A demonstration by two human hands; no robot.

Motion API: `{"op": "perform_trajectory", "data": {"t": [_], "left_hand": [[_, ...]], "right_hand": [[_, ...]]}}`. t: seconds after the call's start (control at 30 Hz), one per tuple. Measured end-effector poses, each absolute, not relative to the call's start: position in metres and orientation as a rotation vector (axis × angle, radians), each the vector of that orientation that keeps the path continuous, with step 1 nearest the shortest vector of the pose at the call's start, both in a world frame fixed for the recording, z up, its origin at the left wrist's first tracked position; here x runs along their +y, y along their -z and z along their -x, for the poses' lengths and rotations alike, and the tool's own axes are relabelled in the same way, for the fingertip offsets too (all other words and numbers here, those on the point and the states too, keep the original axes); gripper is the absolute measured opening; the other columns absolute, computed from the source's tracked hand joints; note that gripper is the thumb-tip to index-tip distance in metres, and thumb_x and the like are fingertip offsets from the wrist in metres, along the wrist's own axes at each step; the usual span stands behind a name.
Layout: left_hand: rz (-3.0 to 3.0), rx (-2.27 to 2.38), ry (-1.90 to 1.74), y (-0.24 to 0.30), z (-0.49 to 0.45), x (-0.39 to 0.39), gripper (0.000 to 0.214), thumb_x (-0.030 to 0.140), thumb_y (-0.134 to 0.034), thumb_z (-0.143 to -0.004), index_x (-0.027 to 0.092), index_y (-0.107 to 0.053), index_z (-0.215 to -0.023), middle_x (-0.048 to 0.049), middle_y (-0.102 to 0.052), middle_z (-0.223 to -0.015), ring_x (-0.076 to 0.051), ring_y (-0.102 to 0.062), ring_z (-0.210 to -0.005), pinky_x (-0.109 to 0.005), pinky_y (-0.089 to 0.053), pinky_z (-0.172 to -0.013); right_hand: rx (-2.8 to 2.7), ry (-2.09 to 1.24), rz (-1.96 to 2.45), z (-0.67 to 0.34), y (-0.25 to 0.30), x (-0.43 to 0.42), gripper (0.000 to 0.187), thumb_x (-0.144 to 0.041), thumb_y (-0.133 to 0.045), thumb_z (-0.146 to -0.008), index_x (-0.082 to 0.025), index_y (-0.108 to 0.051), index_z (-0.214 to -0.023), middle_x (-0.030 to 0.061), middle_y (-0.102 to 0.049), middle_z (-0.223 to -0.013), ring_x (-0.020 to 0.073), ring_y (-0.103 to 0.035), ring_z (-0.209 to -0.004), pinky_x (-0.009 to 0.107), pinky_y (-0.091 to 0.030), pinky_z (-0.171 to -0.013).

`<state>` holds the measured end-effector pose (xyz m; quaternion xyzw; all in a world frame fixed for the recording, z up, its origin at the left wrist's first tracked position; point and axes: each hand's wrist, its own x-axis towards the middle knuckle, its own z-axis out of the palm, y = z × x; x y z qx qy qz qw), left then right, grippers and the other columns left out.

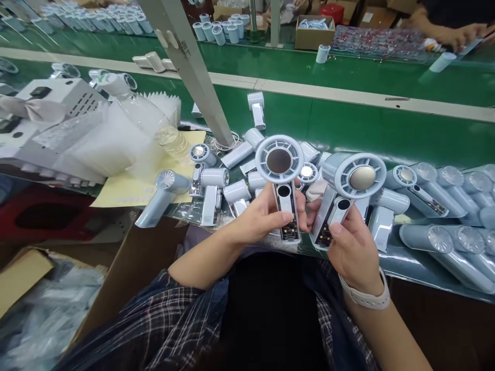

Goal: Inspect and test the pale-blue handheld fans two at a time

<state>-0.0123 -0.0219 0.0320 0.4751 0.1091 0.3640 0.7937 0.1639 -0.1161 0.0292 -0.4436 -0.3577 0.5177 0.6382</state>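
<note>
Grip state: left hand [259, 216] and right hand [359, 245] both loaded

The left hand is closed around the handle of a pale-blue plastic fan with a dark centre disc [284, 178], thumb on the open front. The right hand is closed around the handle of a pale-blue plastic fan with a silver centre disc [348, 178]. Both units are held side by side, spoked round heads up, over the near edge of a glossy green bench [328, 116]. Loose pale-blue fans [215, 178] lie behind; lined-up pale-blue fans [427, 238] lie at the right.
</note>
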Motion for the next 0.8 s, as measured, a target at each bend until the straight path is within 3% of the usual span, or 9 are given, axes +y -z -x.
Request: {"op": "perform_trajectory", "data": {"t": [0.17,0.33,0.63,0.8], "left_hand": [[-1.107,0.185,-0.786,-0.0288,0.0156,-0.018,0.037,0.038,-0.079,-0.098,0.022,-0.051,-0.117,-0.0012,-0.067,-0.099,-0.017,-0.075,-0.082,-0.034,-0.062,-0.08],[-1.059,0.174,-0.702,-0.0303,0.0151,-0.0186,0.05,0.038,-0.085,-0.093,0.024,-0.049,-0.125,-0.0036,-0.068,-0.109,-0.02,-0.077,-0.088,-0.039,-0.064,-0.086],[-1.068,0.23,-0.689,-0.0248,0.0137,-0.0202,0.055,0.045,-0.081,-0.095,0.024,-0.044,-0.131,-0.0033,-0.064,-0.109,-0.019,-0.074,-0.083,-0.044,-0.064,-0.086],[-1.07,0.238,-0.72,-0.0227,0.0134,-0.0201,0.045,0.041,-0.08,-0.095,0.022,-0.048,-0.12,-0.0015,-0.063,-0.106,-0.017,-0.073,-0.081,-0.039,-0.064,-0.083]], "right_hand": [[-0.808,-1.141,1.108,-0.1641,-0.0263,-0.1163,0.042,-0.054,-0.086,-0.089,-0.028,-0.068,-0.117,0.0059,-0.076,-0.107,0.0224,-0.068,-0.083,0.038,-0.06,-0.072],[-0.794,-1.201,1.054,-0.1616,-0.0235,-0.1133,0.045,-0.05,-0.083,-0.093,-0.029,-0.066,-0.129,0.0057,-0.075,-0.112,0.022,-0.069,-0.085,0.042,-0.061,-0.083],[-0.744,-1.235,1.063,-0.1604,-0.0238,-0.1147,0.042,-0.052,-0.086,-0.089,-0.029,-0.069,-0.121,0.0053,-0.077,-0.11,0.0211,-0.069,-0.08,0.041,-0.062,-0.078],[-0.773,-1.202,1.095,-0.1615,-0.0225,-0.1148,0.043,-0.052,-0.086,-0.089,-0.028,-0.069,-0.12,0.0061,-0.077,-0.11,0.0227,-0.07,-0.085,0.04,-0.062,-0.077]]}}
